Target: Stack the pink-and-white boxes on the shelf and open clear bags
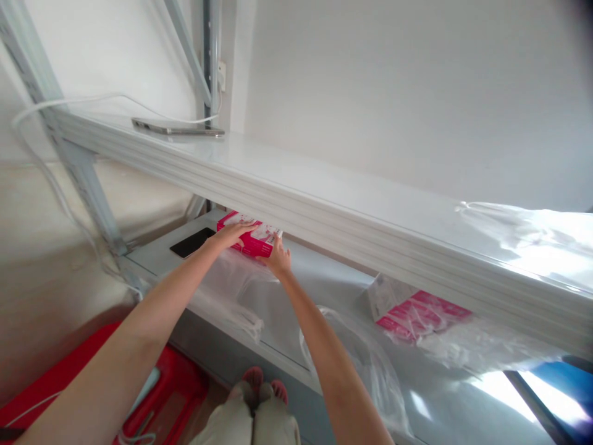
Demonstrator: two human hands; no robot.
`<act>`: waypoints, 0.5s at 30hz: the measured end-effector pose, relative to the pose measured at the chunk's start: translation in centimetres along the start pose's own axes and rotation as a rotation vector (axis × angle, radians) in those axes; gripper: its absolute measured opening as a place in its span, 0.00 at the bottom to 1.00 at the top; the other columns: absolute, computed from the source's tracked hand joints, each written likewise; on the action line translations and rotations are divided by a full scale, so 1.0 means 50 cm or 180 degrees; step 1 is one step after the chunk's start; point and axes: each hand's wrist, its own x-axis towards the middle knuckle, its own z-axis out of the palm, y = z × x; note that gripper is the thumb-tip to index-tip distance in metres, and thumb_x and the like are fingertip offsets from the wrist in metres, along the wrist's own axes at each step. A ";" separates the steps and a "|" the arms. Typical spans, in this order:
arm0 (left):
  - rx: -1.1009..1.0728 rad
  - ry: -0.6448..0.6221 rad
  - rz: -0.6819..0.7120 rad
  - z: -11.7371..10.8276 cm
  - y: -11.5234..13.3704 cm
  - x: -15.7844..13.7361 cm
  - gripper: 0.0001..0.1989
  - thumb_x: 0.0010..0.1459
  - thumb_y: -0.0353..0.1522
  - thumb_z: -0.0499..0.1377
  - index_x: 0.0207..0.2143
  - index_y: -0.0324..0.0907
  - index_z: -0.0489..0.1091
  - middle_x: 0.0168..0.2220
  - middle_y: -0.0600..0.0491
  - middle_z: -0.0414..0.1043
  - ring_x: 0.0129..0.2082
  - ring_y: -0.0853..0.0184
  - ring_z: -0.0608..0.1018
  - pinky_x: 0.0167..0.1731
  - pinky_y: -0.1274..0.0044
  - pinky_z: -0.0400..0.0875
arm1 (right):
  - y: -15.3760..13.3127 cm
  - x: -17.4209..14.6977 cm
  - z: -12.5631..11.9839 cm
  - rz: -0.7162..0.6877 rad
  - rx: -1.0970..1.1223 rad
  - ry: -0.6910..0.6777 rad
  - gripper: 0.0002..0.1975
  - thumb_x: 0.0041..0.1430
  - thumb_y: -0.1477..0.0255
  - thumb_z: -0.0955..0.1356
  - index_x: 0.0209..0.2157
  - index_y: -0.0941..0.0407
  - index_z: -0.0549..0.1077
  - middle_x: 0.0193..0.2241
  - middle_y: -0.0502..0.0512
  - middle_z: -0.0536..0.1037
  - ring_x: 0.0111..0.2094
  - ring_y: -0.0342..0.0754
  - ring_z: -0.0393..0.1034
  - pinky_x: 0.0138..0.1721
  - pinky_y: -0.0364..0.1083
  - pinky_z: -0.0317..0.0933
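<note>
A pink and white box point(256, 246) lies on the lower shelf, partly under the upper shelf's edge. My left hand point(233, 233) grips its left part, fingers over the top and thumb against the front. At the box's right end, my right hand point(278, 258) holds the corner between thumb and fingers. A black flat device like a tablet or phone point(192, 242) lies left of the box, close to my left wrist. Clear plastic wrapping point(231, 278) spreads on the shelf just in front of the box.
Overhead, the upper shelf point(324, 198) carries a thin flat device point(176, 128), a white cable point(115, 97) and clear plastic point(523, 235). Farther right on the lower shelf lies another pink box point(421, 312) with plastic around it. A red plastic stool point(180, 377) stands at lower left.
</note>
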 end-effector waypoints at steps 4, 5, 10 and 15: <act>0.0010 0.0059 -0.0056 0.004 0.001 -0.004 0.34 0.44 0.18 0.62 0.55 0.43 0.65 0.60 0.44 0.63 0.61 0.57 0.63 0.58 0.65 0.60 | 0.006 0.001 0.000 0.0210 -0.0030 -0.0019 0.37 0.58 0.61 0.68 0.62 0.58 0.50 0.52 0.68 0.71 0.53 0.58 0.65 0.60 0.60 0.39; 0.0001 0.0052 -0.0062 0.004 0.002 -0.004 0.34 0.44 0.19 0.62 0.55 0.43 0.65 0.59 0.44 0.63 0.61 0.57 0.63 0.58 0.65 0.60 | 0.008 0.002 0.002 0.0239 -0.0013 -0.0054 0.36 0.59 0.61 0.68 0.62 0.59 0.50 0.51 0.69 0.71 0.53 0.58 0.65 0.60 0.60 0.40; -0.0068 0.0199 -0.0112 0.005 0.009 -0.004 0.33 0.45 0.21 0.64 0.55 0.44 0.65 0.59 0.44 0.63 0.61 0.57 0.64 0.58 0.66 0.60 | 0.027 0.010 0.008 0.0288 0.0213 -0.0182 0.37 0.60 0.60 0.67 0.63 0.59 0.48 0.52 0.66 0.71 0.54 0.56 0.65 0.55 0.53 0.52; -0.0010 0.0229 0.0111 0.012 0.000 -0.004 0.33 0.46 0.21 0.64 0.56 0.41 0.64 0.59 0.42 0.63 0.61 0.57 0.64 0.59 0.66 0.59 | 0.039 0.018 0.013 0.0394 0.0243 -0.0106 0.35 0.57 0.60 0.69 0.61 0.56 0.54 0.49 0.63 0.74 0.51 0.56 0.68 0.50 0.51 0.57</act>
